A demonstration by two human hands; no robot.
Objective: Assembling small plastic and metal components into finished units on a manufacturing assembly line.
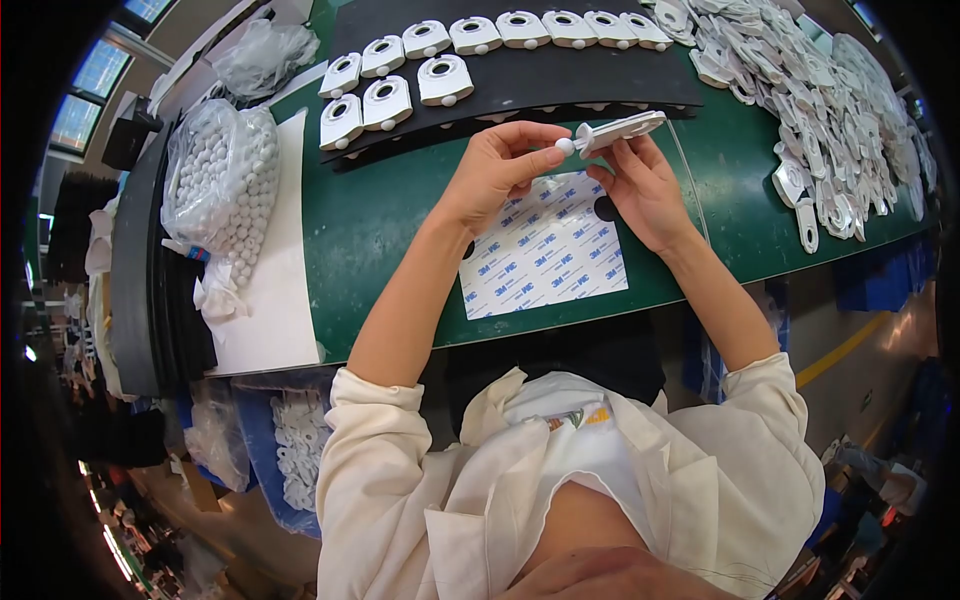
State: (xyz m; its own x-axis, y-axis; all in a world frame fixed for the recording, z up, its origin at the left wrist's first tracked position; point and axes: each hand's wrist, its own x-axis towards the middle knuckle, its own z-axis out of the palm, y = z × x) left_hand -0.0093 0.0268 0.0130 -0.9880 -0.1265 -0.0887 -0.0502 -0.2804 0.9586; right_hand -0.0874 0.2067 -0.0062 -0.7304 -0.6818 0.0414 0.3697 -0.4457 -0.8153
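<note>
Between the thumb and index finger of my left hand [492, 172] is a small white ball [566, 146]. My right hand [645, 190] grips a flat white plastic part [632, 127] with a rounded outline, seen nearly edge-on. The ball is at the part's left end, where a small socket-like tip shows; I cannot tell whether it is seated there. Both hands are raised over a white sheet with blue print [545, 250] on the green table [385, 235]. Beyond them, similar white parts [475, 36] with round holes and ball ends stand in two rows on black foam [580, 75].
A large heap of white plastic parts [800, 90] covers the right side. On the left, a clear bag of white balls [225, 175] lies on a white board [270, 320]. Crumpled clear plastic [265, 60] is behind it. Below the table edge is a blue bin [262, 450] with white pieces.
</note>
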